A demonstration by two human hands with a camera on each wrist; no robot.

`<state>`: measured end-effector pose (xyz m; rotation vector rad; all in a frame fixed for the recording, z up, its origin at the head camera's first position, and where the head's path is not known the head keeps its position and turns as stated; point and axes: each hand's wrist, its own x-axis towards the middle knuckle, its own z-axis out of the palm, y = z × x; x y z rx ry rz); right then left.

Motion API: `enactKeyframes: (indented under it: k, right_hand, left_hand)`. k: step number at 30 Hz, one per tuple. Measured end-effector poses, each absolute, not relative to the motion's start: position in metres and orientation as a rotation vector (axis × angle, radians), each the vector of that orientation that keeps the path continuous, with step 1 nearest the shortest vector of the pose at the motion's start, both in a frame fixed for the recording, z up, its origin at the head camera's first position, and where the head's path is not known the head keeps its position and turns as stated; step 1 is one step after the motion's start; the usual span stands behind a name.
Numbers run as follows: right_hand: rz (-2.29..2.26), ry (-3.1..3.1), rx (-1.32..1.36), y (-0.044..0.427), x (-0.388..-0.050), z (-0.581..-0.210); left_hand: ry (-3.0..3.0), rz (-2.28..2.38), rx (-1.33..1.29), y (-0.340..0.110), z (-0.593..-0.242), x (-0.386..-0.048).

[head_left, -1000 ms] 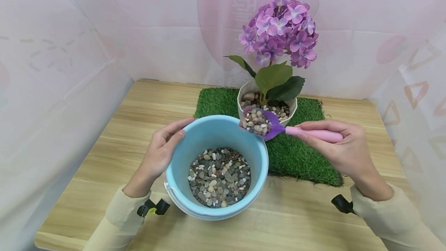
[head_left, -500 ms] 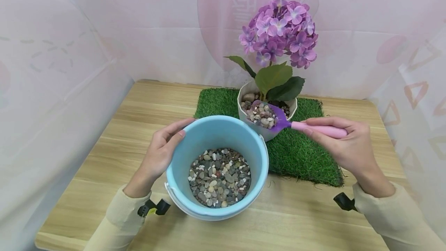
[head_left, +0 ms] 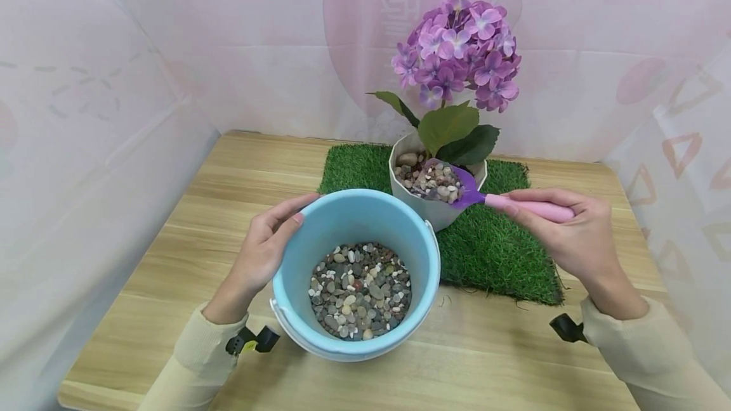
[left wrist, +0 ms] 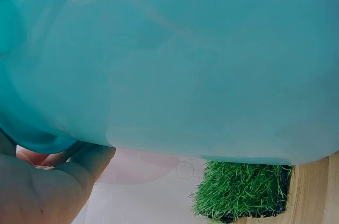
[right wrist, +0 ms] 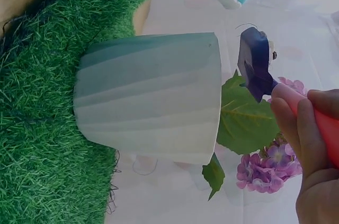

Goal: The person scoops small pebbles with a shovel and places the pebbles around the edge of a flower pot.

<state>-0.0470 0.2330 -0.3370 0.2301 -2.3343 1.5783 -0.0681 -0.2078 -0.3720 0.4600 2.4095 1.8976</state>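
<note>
On my feed, the blue bucket [head_left: 354,215] on the near part of the counter [head_left: 188,240] hasn't budged over the last second, and I've still got the left hand [head_left: 265,249] gripping its rim, thumb on top. The left wrist cam is mostly bucket wall, so some fingertips are hidden from me. The pebbles [head_left: 361,293] inside only show from the head cam.

I've got the right hand [head_left: 577,233] pinching the pink handle of the purple scoop [head_left: 469,189], and that's what moved: a second ago the full blade showed over the bucket's rim, now it's over the white pot [head_left: 436,214], a bit further in than half a second back. Its stones blend into the pot's own, so I can't make out the front edge. Right wrist cam gets the blade side-on, clear above the pot's rim; the hand's cut off there.

Pot's on the green mat [head_left: 497,259], leaves of the purple flower [head_left: 457,56] covering some of its stones.
</note>
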Motion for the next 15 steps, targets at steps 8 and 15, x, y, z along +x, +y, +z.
enactKeyframes:
  k: [8,15]
  right_hand:
    - [1.587,-2.329,0.201,0.2387,-0.0486,-0.338]
    - [1.597,-2.342,0.165,0.2429,-0.0481,-0.3373]
  left_hand:
    - [2.409,1.902,0.458,-0.2079,-0.3728,-0.0684]
    - [2.404,1.905,0.457,-0.208,-0.3727,-0.0685]
